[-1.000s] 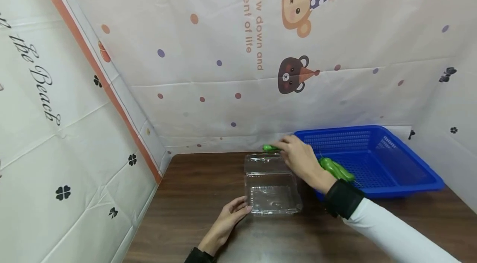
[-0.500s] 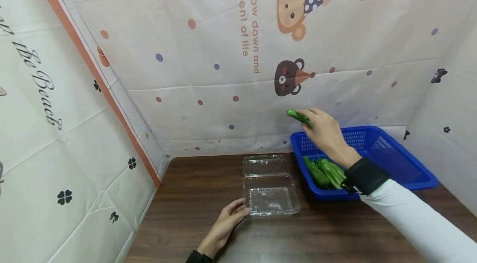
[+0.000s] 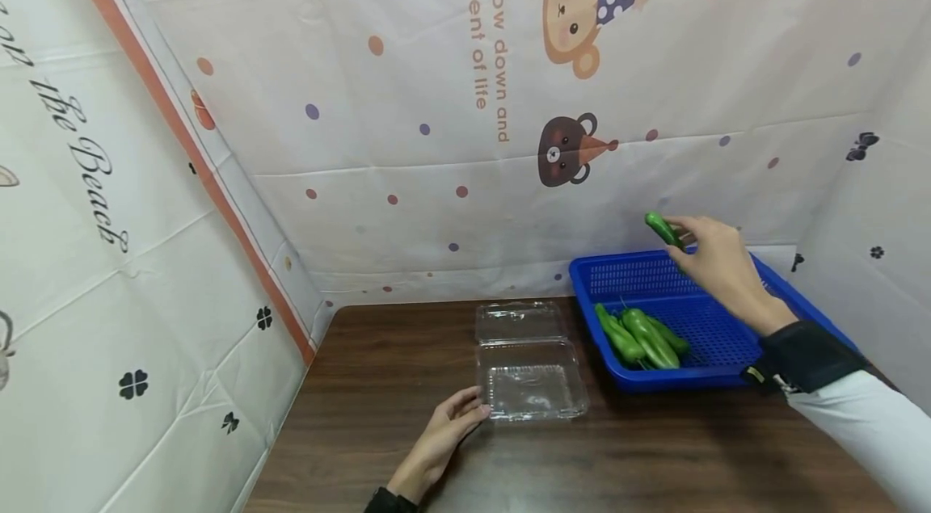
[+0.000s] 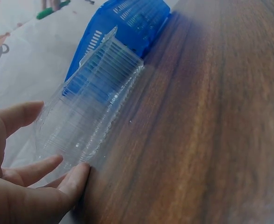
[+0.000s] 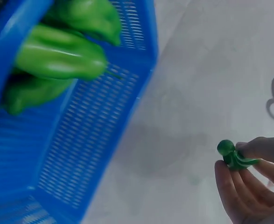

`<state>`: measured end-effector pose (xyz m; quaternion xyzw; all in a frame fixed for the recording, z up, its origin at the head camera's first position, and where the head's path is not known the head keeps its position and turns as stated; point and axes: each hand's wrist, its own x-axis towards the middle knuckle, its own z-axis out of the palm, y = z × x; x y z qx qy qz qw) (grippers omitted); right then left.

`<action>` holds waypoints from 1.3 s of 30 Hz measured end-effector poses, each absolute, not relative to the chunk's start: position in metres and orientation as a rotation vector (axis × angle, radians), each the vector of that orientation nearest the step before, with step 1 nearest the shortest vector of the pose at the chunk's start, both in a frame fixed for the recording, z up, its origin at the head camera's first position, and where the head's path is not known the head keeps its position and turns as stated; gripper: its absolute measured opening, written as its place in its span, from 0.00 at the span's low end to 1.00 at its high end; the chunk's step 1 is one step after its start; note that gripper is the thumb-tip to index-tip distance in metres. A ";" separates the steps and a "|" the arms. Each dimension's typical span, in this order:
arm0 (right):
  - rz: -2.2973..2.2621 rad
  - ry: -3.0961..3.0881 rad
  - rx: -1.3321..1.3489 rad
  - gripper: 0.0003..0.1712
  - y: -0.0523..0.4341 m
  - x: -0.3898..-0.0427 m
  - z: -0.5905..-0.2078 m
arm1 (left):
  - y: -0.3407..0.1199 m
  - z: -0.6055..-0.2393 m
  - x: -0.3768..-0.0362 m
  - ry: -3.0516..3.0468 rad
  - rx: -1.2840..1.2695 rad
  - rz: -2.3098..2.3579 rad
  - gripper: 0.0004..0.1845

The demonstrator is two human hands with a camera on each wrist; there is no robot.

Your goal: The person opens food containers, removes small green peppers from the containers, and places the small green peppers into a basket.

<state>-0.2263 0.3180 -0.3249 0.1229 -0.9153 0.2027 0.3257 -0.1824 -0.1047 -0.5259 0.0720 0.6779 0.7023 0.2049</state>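
From the head view: right hand (image 3: 716, 258) up in the air over the blue basket (image 3: 800, 307), fingers pinching one green pepper (image 3: 663, 229) by its end, so could slip and fall with such a small hold. From the left wrist: left hand (image 4: 15, 186), fingers nearly straight, touching the clear box (image 4: 87, 114) on the table (image 4: 211, 130), gripping nothing, so box could slide away. From the right wrist: only fingertips (image 5: 235, 179) on the pepper's stalk, might snap or drop outside the basket.

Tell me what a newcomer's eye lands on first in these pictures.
The bright blue basket at the table's far right stands out first, with green peppers piled in its near-left corner. Above it, the right hand pinches another green pepper in mid-air. Nearer, the left hand touches an open clear clamshell box on the dark wooden table.
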 end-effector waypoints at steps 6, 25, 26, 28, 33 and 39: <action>0.645 -2.523 0.293 0.28 0.320 -0.224 -0.350 | -0.105 -0.527 -0.182 1.892 0.206 1.958 0.40; 0.681 -2.786 0.327 0.24 0.290 -0.214 -0.428 | -0.106 -0.528 -0.187 1.882 0.199 1.951 0.40; 0.676 -2.790 0.322 0.25 0.290 -0.214 -0.429 | -0.105 -0.528 -0.187 1.882 0.197 1.950 0.40; 0.666 -2.791 0.317 0.25 0.290 -0.215 -0.430 | -0.106 -0.529 -0.187 1.883 0.193 1.950 0.40; 0.670 -2.796 0.305 0.23 0.290 -0.215 -0.433 | -0.106 -0.527 -0.186 1.891 0.182 1.945 0.40; 0.646 -2.789 0.281 0.18 0.292 -0.213 -0.435 | -0.105 -0.524 -0.186 1.884 0.184 1.931 0.41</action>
